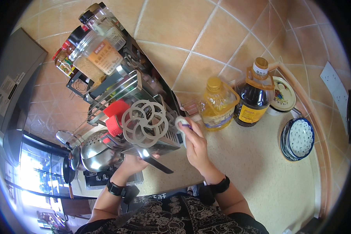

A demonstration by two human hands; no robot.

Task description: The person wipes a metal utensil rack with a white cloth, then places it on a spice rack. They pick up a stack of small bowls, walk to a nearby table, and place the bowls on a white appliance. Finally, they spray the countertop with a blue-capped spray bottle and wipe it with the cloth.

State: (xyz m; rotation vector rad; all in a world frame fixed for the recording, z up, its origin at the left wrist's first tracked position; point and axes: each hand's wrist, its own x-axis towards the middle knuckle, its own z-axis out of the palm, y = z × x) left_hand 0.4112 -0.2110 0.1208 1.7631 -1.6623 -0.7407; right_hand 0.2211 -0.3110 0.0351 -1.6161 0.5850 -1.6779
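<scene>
My right hand [196,146] pinches a white cloth-like item [181,120] with a purple part, at the right side of a slotted metal holder [166,143] on the kitchen rack. My left hand [136,163] is under the holder's left front, against its lower part; most of its fingers are hidden, so its grip cannot be made out. A metal trivet of overlapping rings [144,122] stands out in front of the holder. Beside it are red silicone-looking utensil heads [117,112]. A utensil's black handle [158,164] juts toward me from below the trivet.
Spice jars [102,55] crowd the rack's top shelf. Right of it stand a yellow oil bottle [218,108], a dark sauce bottle [253,96], a lidded enamel pot [282,93] and stacked blue-rimmed dishes [300,137]. A steel colander [95,150] and a stove [98,178] lie left.
</scene>
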